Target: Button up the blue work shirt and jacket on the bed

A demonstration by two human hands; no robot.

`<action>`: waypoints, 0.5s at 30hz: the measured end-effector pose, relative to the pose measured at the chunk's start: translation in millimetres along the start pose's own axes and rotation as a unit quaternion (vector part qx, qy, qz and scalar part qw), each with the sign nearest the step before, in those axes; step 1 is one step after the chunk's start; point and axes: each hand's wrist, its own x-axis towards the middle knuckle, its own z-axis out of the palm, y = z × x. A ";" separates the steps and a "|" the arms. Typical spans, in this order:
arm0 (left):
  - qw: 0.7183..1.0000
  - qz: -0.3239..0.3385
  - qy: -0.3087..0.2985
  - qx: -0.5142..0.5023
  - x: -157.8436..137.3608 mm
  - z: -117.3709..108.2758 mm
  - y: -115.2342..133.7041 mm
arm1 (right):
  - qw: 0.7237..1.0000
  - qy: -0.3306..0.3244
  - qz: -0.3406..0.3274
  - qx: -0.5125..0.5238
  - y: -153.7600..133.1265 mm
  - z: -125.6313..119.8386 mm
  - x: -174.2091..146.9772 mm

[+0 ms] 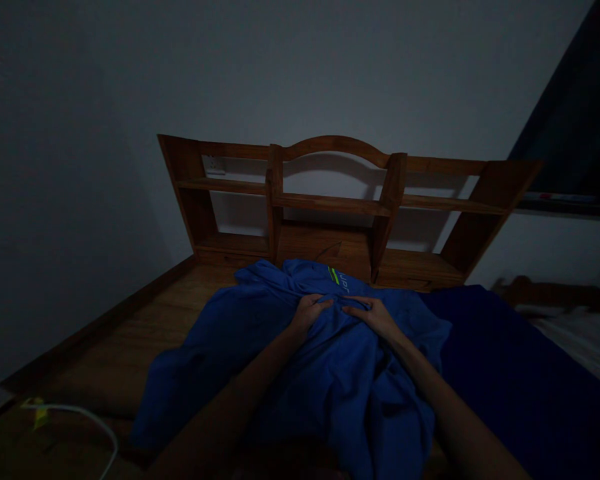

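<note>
A large blue cloth garment (350,360), perhaps a work jacket or coverall, lies rumpled across a wooden desk. Near its far edge it carries a yellow-green stripe and part of some white lettering. My left hand (310,312) pinches a gathered fold of the garment at the middle. Just to the right, my right hand (373,315) grips the same fold, thumb and fingers closed on the fabric. A small gap of bunched cloth separates the two hands. Dim light hides the fingertips and the garment's exact shape.
Behind the garment stands a wooden shelf unit (330,203) against the wall. The wooden desk top (180,300) shows at left, with a white cable (87,410) at its near corner. A darker blue cloth (510,373) covers the right side. A wall socket (214,165) sits behind the shelves.
</note>
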 end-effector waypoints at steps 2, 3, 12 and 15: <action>1.000 0.017 0.012 0.021 2.5 -0.1 -2.9 | 1.000 -0.003 -0.014 -0.005 0.7 -0.6 -0.3; 0.999 0.027 0.017 0.033 3.8 -0.1 -4.4 | 1.000 -0.006 -0.023 -0.009 0.7 -0.7 -0.9; 0.971 0.161 0.036 0.175 5.4 1.0 -8.1 | 0.997 -0.049 -0.061 -0.021 -3.3 0.7 -6.4; 0.970 0.167 0.017 0.173 4.3 1.6 -7.5 | 0.997 -0.032 -0.062 -0.023 -4.3 -0.2 -5.9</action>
